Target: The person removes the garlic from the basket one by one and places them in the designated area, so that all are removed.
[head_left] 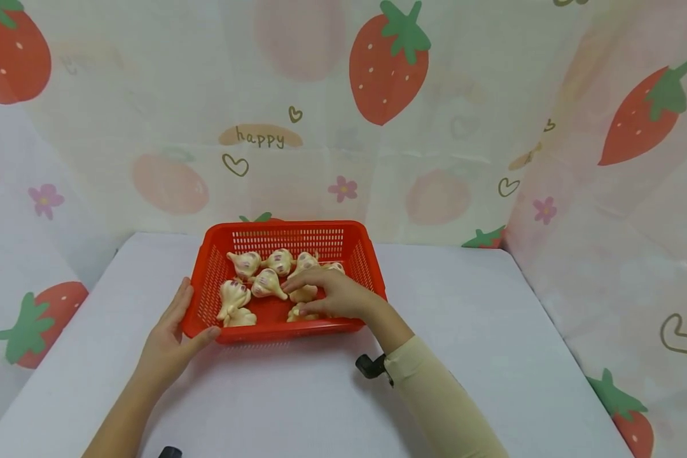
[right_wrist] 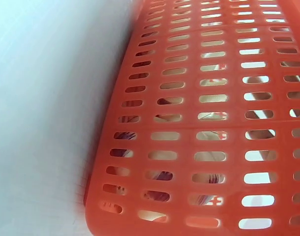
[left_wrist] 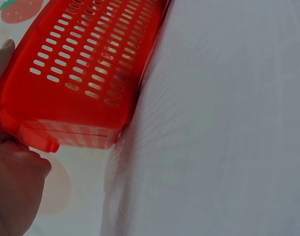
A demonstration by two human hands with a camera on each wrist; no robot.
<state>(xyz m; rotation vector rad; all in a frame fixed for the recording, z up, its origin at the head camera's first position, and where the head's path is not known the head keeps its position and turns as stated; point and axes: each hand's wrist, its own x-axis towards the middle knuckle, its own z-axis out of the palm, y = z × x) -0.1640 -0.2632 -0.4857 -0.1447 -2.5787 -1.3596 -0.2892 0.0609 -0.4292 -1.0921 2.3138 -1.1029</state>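
Note:
Several garlic bulbs (head_left: pixel 268 284), cream with purple marks, lie in a red perforated plastic basket (head_left: pixel 286 332). My left hand (head_left: pixel 168 340) holds the basket's near left corner, its fingers along the outer left side and its thumb at the front rim. In the left wrist view, part of the left hand (left_wrist: pixel 17 177) shows beside the basket's rim. Inside the basket at the right, my right hand (head_left: pixel 334 294) reaches over the bulbs with index finger and thumb apart. A bulb (head_left: pixel 303 293) shows between them. The right wrist view shows only the basket wall (right_wrist: pixel 204 128), with bulbs behind its slots.
The basket stands toward the back of a table with a white cover (head_left: pixel 464 318). A curtain with strawberry prints (head_left: pixel 389 70) hangs behind and at both sides. A black device (head_left: pixel 372 366) sits at the right wrist.

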